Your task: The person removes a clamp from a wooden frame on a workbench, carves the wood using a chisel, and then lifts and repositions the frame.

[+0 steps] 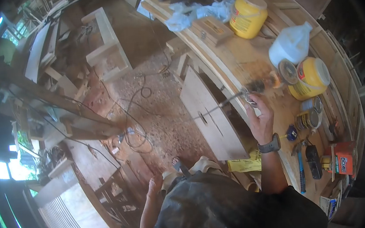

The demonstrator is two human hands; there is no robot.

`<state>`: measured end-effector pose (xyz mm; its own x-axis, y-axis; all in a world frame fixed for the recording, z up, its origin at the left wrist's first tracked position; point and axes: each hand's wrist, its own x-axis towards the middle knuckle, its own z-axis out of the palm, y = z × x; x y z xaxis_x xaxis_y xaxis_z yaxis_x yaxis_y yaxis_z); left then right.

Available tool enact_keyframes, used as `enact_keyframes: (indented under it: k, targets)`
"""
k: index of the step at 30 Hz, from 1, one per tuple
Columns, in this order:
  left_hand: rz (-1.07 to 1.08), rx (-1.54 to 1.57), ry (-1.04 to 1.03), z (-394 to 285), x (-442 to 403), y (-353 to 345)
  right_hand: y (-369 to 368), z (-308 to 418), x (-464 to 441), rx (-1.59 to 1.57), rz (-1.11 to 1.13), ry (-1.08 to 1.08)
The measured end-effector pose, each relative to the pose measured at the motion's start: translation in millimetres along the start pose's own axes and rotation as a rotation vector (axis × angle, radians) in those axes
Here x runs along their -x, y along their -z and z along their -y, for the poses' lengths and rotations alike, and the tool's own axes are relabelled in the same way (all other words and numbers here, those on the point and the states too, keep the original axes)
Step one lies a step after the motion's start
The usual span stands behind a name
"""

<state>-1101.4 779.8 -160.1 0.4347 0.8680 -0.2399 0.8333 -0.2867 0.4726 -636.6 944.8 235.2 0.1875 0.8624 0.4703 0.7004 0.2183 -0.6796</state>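
Note:
My right hand, with a dark watch on the wrist, is raised at the workbench edge. Its fingers close on a small silvery metal piece, part of a tool with a long thin rod that reaches left past the bench. The tool's exact kind is unclear. A blurred orange-brown object lies just beyond it, and I cannot tell whether they join. My left hand hangs low by my body, over the floor. Its fingers are too small and blurred to read, and no object shows in it.
On the workbench stand a yellow tub, a second yellow tub, a whitish jug, cans and a blue-handled hammer. A wooden panel leans against the bench. Cables loop across the floor.

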Motion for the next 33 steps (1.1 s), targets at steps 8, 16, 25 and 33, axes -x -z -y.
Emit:
enact_keyframes:
  k: [8, 16, 25, 33]
  targets:
    - [-0.156, 0.311, 0.347, 77, -52, 69, -91, 21, -57, 0.064, 0.152, 0.115]
    - [-0.013, 0.117, 0.188, 114, -68, 44, -184, 2, -112, -0.098, 0.154, 0.009]
    - [0.086, 0.216, 0.237, 190, -176, 101, -345, 0, -236, -0.276, 0.149, -0.009]
    - [-0.052, 0.290, 0.334, 298, -432, 275, -412, 9, -399, -0.430, 0.211, -0.023]
